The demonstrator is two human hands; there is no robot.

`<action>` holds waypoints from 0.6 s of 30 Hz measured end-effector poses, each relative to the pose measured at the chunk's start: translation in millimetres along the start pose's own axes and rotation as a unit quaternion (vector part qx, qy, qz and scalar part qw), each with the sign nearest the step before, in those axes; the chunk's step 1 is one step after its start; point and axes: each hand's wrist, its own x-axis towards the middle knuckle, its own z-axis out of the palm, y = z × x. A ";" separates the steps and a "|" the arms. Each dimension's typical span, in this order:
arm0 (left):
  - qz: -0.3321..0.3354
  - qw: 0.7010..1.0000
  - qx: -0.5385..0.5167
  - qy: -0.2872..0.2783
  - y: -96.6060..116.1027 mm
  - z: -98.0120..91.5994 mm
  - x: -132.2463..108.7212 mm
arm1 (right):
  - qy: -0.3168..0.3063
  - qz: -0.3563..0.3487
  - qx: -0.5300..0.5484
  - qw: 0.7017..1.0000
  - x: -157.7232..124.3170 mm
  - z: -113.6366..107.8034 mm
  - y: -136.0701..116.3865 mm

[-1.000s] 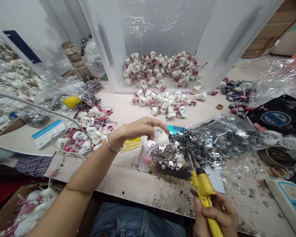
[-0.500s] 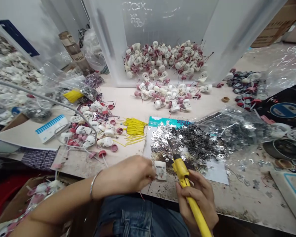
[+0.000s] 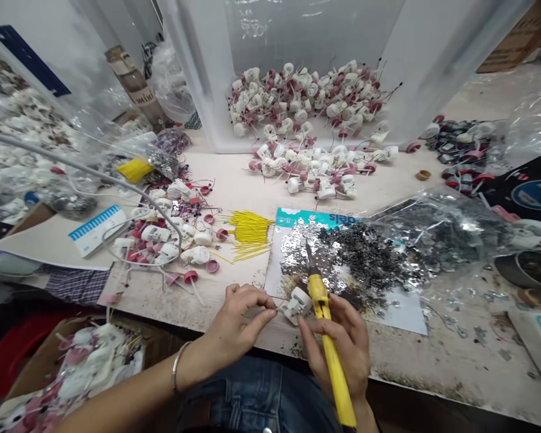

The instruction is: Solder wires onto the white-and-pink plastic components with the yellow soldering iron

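My right hand (image 3: 342, 337) is wrapped round a yellow soldering iron (image 3: 333, 367), its metal tip pointing away from me over small silver metal plates (image 3: 295, 243). Beside the iron's front end, a white plastic housing (image 3: 299, 302) lies tilted at the edge of the soiled sheet. Thumb and forefinger of my left hand (image 3: 241, 319) pinch a thin reddish wire (image 3: 280, 305) just left of the housing. My right thumb and fingertips are close to the housing; whether they touch it I cannot tell.
Yellow wires (image 3: 251, 234) lie left of the sheet. A pile of dark small parts (image 3: 369, 255) and a plastic bag (image 3: 451, 234) are right. White and pink assemblies fill a translucent bin (image 3: 415, 90) behind; more lie left. A grey cable (image 3: 94, 174) crosses the left side.
My left hand has opened from a bunched shape into a pinch on the wire. The housing has turned and tilted. My right hand and the iron have shifted left, closer to it.
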 end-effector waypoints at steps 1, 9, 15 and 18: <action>0.002 1.000 -0.010 0.003 2.6 3.8 0.0 | 0.005 0.028 0.023 0.999 -1.6 -0.6 -4.4; -0.043 0.997 -0.041 0.039 6.1 15.4 -2.3 | 0.039 0.251 0.193 0.948 -5.9 5.3 -18.6; 0.001 0.990 0.141 -0.016 6.9 17.4 1.0 | 0.000 0.157 0.168 0.973 -6.0 -6.0 -12.8; 0.004 0.977 0.210 -0.018 9.9 16.1 1.5 | 0.053 0.121 0.109 0.985 -10.9 -22.6 -11.7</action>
